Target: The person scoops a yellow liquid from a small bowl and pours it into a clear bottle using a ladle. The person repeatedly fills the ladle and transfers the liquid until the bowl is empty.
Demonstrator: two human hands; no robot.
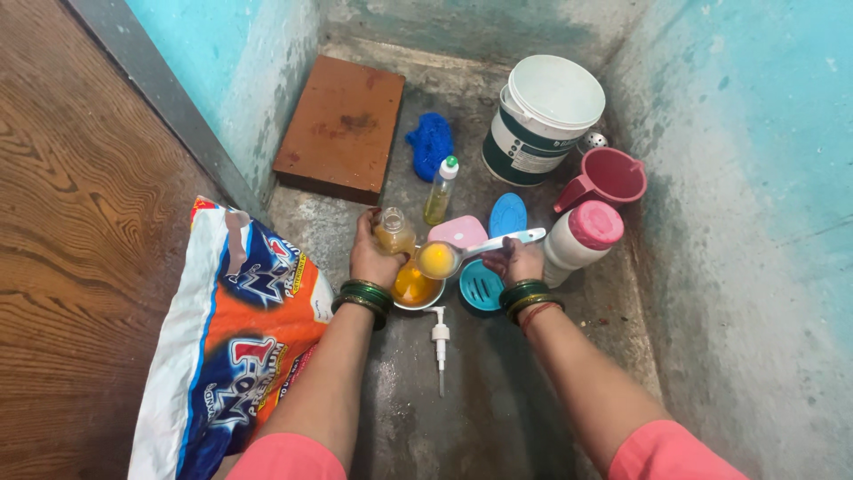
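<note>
A large printed detergent bag (227, 347) leans at the left wall, a white bucket (542, 120) stands far right on the concrete floor (498, 409). The left hand (373, 253) grips a small open bottle (394, 231), tilted over a steel bowl (416, 289) of yellow liquid; the right hand (515, 260) pinches a white spoon (475, 249), held level, brimming, above it. A pump cap (440, 342) lies near.

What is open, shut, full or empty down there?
Small bottle: uncapped, tilted in left hand.
Spoon: filled with yellow liquid, held by right hand.
Bowl: holds yellow liquid.
Pump top: off, lying on floor.
White bucket: lid on.
Pink mug: upright, looks empty.
</note>
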